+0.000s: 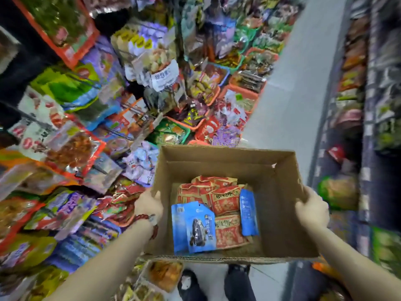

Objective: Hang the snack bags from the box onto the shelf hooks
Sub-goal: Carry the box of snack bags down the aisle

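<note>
Both forearms lead to left hand (149, 204) and right hand (312, 208) gripping box (280, 213) walls; snack bags (217, 216) look light, crinkly, best pinched by top edge.

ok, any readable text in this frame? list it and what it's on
"综合" on the white tag hanging among the shelf bags; the rest of its print is blurred.
Blue snack bag in the cardboard box: characters printed, too blurred to read.
Red snack bags in the box: print, unreadable.
Shelf packets: all too blurred.

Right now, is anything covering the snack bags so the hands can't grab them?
No. The cardboard box is open on top, and the snack bags lie uncovered. But the left hand and right hand both grip its walls.
</note>
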{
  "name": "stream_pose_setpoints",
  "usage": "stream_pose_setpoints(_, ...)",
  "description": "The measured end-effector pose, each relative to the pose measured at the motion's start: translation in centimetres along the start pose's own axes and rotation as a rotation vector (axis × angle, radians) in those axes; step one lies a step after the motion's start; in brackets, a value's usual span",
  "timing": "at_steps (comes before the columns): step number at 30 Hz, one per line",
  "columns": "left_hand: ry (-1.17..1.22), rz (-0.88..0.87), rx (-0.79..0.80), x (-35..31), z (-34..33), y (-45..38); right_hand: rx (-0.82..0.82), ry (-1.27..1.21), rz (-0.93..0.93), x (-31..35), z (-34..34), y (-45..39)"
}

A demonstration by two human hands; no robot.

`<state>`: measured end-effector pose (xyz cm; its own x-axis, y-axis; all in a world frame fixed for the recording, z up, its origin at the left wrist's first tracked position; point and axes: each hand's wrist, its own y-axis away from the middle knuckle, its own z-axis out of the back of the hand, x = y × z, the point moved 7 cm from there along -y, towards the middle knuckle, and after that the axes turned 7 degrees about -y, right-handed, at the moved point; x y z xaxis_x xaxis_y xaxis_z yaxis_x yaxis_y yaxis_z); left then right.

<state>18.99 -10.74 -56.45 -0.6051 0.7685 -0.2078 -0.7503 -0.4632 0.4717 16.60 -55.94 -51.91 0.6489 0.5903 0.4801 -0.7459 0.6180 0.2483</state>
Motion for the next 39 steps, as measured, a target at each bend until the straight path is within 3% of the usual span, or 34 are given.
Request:
stream_pose_setpoints(6,-0.011,-0.196,0.112,-11.2,-6.1,1.7,-0.089,0.003,-0.167,-9.2,2.4,-4.2)
stream_pose_setpoints(16,-0.010,-0.275,0.137,-24.1,-19.1,-0.1,-0.192,-0.017,-0.308,-22.3,1.2,-13.2)
stream_pose_setpoints(25,-0.043,-0.251,0.119,-28.3,-28.8,-4.6,-0.165,-0.088,-0.353,-29.1,-5.6,-19.7)
stream_pose_setpoints(39,-0.083,-0.261,0.088,-30.5,-36.2,-8.7,-0.167,-0.104,-0.428,-35.7,-13.5,-22.1)
